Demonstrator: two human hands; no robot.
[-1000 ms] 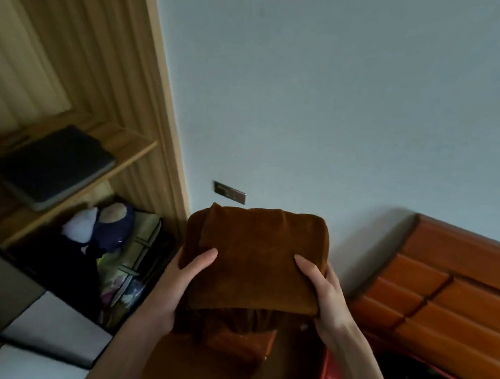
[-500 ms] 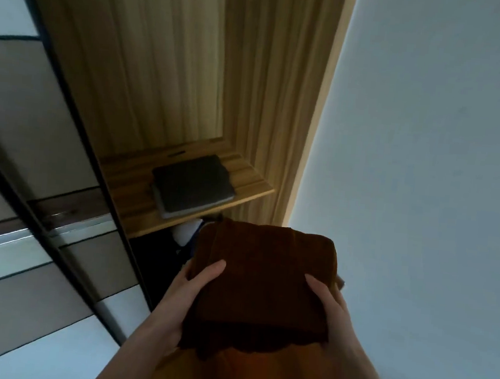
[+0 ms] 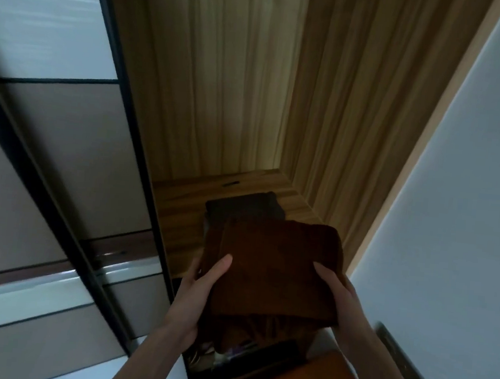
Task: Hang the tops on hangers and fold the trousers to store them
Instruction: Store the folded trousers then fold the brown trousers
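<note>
Wood-grain panels line the inside of an open wardrobe [image 3: 252,83], with a sliding door [image 3: 49,156] of grey and beige panels to its left and a pale wall [image 3: 470,178] to its right. On the wooden shelf [image 3: 180,213] inside lies a dark folded garment [image 3: 244,208]. In front of it, partly over the shelf's front edge, a folded pair of brown trousers [image 3: 272,267] is held between both hands. The left hand [image 3: 194,293] grips the bundle's left side, thumb lying on top and fingers hidden underneath. The right hand [image 3: 342,300] grips the right side the same way, thumb on top. The trousers' far edge overlaps the dark garment; whether they touch cannot be told. A metal wall plate [image 3: 400,356] sits low on the wall.
</note>
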